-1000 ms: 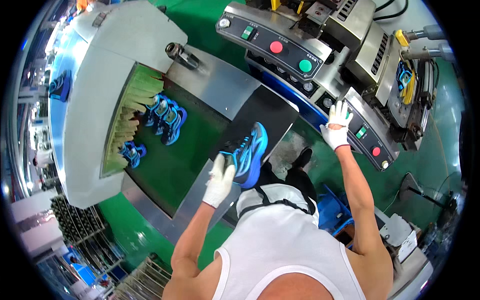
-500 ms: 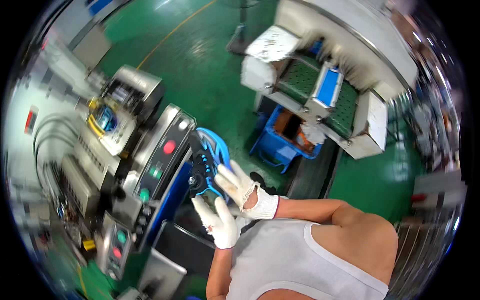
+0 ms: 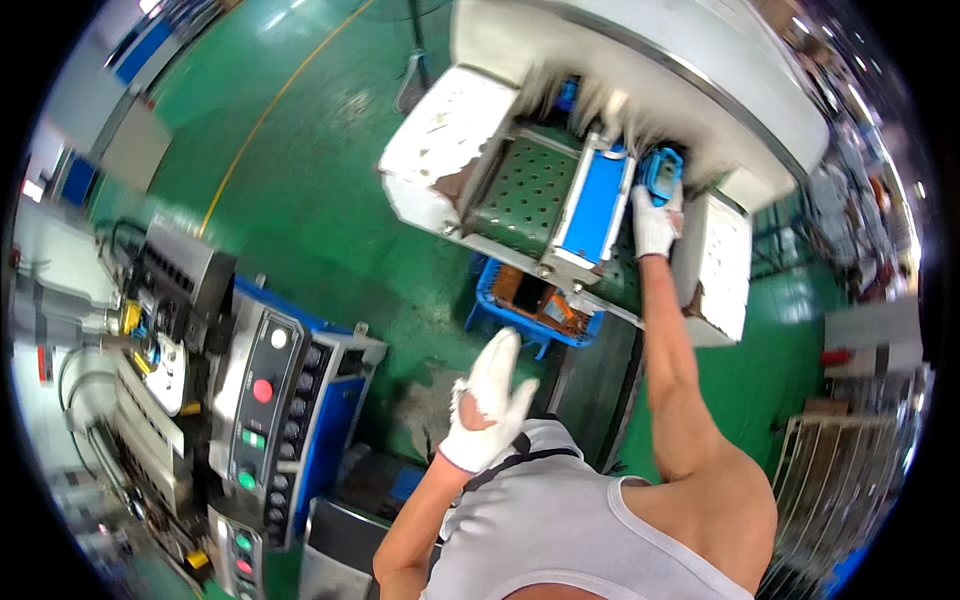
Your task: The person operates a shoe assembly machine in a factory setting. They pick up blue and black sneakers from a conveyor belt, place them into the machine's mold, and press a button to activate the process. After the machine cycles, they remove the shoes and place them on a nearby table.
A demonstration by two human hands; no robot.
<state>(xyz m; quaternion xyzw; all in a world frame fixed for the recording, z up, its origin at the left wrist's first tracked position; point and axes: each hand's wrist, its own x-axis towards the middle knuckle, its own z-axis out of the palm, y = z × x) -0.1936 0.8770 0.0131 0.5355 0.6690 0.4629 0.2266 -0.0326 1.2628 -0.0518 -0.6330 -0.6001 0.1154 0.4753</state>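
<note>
A: Item 1 – right hand (image 3: 655,222), white glove, arm at full stretch. Fingers were curled round a blue shoe part (image 3: 662,170), prob. a sole, at the mouth of the conveyor oven (image 3: 640,60), just beside the blue tray (image 3: 594,205) on the green perforated belt (image 3: 528,190). Status?

B: Gripped, but edge-on. Fringe curtain hid the far end of the part, so couldn't tell if it was seated on the belt or in the air.

A: Item 2 – left hand (image 3: 490,405), white glove?

B: Free, fingers straight and pressed together, thumb out, held nothing. Hung above the green floor (image 3: 330,180), near the blue crate (image 3: 535,305).

A: Risks, as judged?

B: (1) Arm fully extended w/ body twisted: weak grip, part could slip off into the crate or gap. (2) Glove close to the curtain and moving belt: snag or pinch. (3) Control panel w/ red and green buttons (image 3: 258,400) sat at the left elbow side; a swing back could knock a button.
</note>
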